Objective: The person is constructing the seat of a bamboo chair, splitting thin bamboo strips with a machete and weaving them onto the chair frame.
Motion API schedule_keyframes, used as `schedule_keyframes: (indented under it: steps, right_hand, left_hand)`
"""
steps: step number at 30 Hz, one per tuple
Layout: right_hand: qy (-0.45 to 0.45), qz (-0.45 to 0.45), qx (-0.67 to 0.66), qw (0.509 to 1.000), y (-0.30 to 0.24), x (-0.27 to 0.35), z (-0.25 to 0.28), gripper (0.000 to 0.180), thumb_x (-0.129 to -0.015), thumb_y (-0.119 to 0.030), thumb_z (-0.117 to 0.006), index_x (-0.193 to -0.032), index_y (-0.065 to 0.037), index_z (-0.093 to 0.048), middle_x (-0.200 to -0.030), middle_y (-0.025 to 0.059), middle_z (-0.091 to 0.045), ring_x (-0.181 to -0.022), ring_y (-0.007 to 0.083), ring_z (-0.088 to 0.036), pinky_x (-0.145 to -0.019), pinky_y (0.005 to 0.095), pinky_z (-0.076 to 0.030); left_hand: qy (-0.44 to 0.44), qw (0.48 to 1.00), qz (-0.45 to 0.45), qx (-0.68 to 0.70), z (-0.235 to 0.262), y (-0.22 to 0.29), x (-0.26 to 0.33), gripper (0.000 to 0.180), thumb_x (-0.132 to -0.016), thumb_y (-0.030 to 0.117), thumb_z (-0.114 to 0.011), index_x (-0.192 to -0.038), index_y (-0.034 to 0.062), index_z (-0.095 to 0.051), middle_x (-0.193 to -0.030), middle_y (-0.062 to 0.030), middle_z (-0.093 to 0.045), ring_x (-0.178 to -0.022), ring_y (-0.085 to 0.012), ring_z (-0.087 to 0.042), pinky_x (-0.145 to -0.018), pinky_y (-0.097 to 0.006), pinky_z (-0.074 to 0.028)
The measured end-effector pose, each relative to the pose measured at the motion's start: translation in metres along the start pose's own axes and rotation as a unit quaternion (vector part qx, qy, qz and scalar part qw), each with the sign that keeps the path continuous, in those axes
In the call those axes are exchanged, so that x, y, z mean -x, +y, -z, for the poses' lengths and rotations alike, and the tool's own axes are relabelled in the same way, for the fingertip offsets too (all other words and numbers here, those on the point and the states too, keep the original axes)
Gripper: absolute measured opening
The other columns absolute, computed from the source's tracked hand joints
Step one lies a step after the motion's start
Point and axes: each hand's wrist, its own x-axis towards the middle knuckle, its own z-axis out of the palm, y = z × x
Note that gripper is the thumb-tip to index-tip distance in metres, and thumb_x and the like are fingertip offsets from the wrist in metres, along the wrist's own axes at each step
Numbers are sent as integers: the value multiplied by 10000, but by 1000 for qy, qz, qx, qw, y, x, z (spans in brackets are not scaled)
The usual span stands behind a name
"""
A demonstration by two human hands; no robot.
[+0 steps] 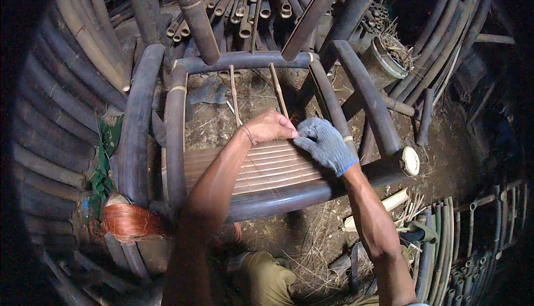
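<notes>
A dark bamboo chair frame (261,199) stands in front of me, with a row of thin bamboo slats (267,168) filling the near part of its seat. My bare left hand (269,126) is closed in a pinch just beyond the last slat. Its fingertips meet those of my right hand (324,142), which wears a grey knit glove and is also closed. What they pinch is too small to make out. They work beside the right one of two narrow bamboo strips (278,88) running from the far rail. Fine thread lines cross the slats.
A bundle of copper-orange twine (132,222) hangs at the near left of the frame. Cut bamboo poles (245,28) are stacked at the back. A bucket of shavings (389,58) stands at the far right. Bamboo lengths (55,111) line the left side, and scraps litter the ground.
</notes>
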Motion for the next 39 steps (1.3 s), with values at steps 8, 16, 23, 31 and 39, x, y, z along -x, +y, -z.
schedule_keyframes:
  steps: [8,16,23,31,39]
  right_hand:
    - [372,-83,-501,777,-63,164,50,119,-932,-196,-626,-886,-89,-604,-788,8,-559,-746,179,-574,-758,367,-501]
    - [236,-324,275,874,-26,284,40,602,-869,-147,-659,-1389,49,-429,-1303,246,-538,-1199,402,-515,-1053,455,-390]
    - [181,-149,136,963,-79,115,17,692,-840,-267,-713,-1379,54,-422,-1291,288,-528,-1196,440,-503,-1039,469,-402]
    - [-49,-213,139,966,-32,80,1,457,-870,-407,-673,-1121,-30,-611,-973,245,-673,-885,447,-649,-803,498,-519]
    - [102,-111,-359,921,-50,60,97,398,-942,-400,-582,-1014,-24,-690,-966,75,-685,-988,208,-630,-907,388,-492]
  left_hand:
    - [63,992,59,-87,2,-18,-7,336,-900,334,-677,-849,8,-739,-785,-72,-683,-749,-128,-616,-686,-293,-489]
    - [66,909,25,-411,-34,-39,3,324,-902,207,-458,-950,20,-719,-990,-234,-688,-953,-422,-656,-875,-508,-512]
    - [-30,898,57,-434,-24,-17,13,424,-993,308,-391,-1047,19,-696,-1163,-216,-656,-1101,-389,-618,-962,-478,-471]
    - [-39,958,67,-277,-18,-22,0,482,-1018,371,-380,-1310,35,-564,-1404,-203,-509,-1307,-362,-472,-1101,-412,-362]
    - [-50,939,70,-333,-13,-14,4,457,-1015,370,-408,-1217,22,-623,-1287,-219,-589,-1228,-376,-534,-1070,-409,-399]
